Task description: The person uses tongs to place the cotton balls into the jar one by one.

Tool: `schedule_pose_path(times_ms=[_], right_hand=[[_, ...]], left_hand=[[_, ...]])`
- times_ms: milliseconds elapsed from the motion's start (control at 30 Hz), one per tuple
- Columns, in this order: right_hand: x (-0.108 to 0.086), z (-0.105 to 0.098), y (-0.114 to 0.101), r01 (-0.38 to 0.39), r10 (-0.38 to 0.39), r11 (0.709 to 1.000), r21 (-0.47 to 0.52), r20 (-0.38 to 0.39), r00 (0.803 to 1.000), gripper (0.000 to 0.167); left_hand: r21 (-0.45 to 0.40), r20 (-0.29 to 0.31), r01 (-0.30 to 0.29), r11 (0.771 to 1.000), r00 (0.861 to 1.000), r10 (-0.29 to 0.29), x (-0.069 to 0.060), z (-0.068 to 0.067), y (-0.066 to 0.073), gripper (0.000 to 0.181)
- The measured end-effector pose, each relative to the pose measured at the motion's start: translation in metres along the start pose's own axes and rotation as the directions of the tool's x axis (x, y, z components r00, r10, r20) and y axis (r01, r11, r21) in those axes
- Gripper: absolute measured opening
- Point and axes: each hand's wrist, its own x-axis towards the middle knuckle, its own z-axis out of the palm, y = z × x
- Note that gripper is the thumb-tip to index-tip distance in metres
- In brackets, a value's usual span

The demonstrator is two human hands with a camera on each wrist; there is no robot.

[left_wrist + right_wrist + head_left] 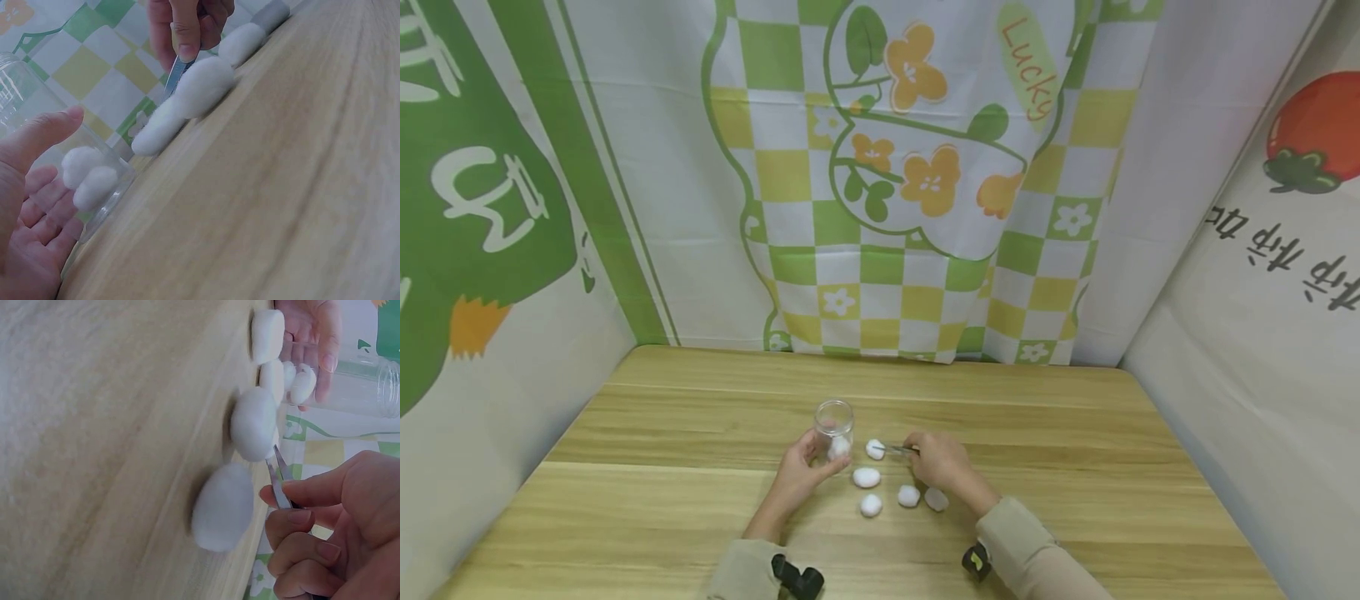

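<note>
My left hand (pixel 801 468) holds a clear open-topped jar (pixel 834 417), thumb on one side and fingers on the other. Two cotton balls (pixel 94 181) lie at the bottom of the jar in the left wrist view. My right hand (pixel 942 461) pinches metal tweezers (pixel 279 481) between thumb and fingers. Just right of the jar, the tweezer tips reach a cotton ball (pixel 875 449) on the table; whether they grip it I cannot tell. Nearer to me lie more cotton balls, one oval (pixel 867 477), one rounder (pixel 871 505) and two by the right hand (pixel 908 496).
Everything stands on a wood-grain table (pixel 700 500). A checkered curtain (pixel 925 308) hangs along its far edge, with printed cloth walls on the left and right. Black devices (pixel 797 577) are worn at both wrists.
</note>
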Motion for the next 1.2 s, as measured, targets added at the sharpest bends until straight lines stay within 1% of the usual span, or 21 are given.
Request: schedule_pose_path(times_ms=[267,633,667,967,1200], right_hand=[[0.000,0.001,0.000,0.009,-0.010,0.999,-0.032,-0.032,0.999,0.018],[-0.001,0.000,-0.001,0.042,-0.044,0.999,-0.026,-0.069,0.997,0.016],[-0.001,0.000,-0.001,0.042,-0.044,0.999,-0.026,-0.070,0.997,0.016],[-0.004,-0.005,-0.001,0.024,-0.022,0.999,0.029,-0.072,0.997,0.017],[-0.007,-0.010,-0.003,0.036,-0.034,0.999,0.033,-0.069,0.997,0.017]], left_hand=[[0.004,0.002,0.006,1.000,1.000,-0.006,0.000,0.000,0.000,0.061],[0.003,0.000,0.008,1.000,1.000,-0.008,0.000,0.000,-0.001,0.061],[0.009,0.000,0.001,1.000,1.000,-0.001,0.000,0.000,-0.001,0.060],[0.001,0.001,0.000,1.000,1.000,0.000,-0.001,0.000,0.000,0.060],[0.010,0.004,0.003,1.000,1.000,-0.003,0.001,0.000,-0.001,0.061]])
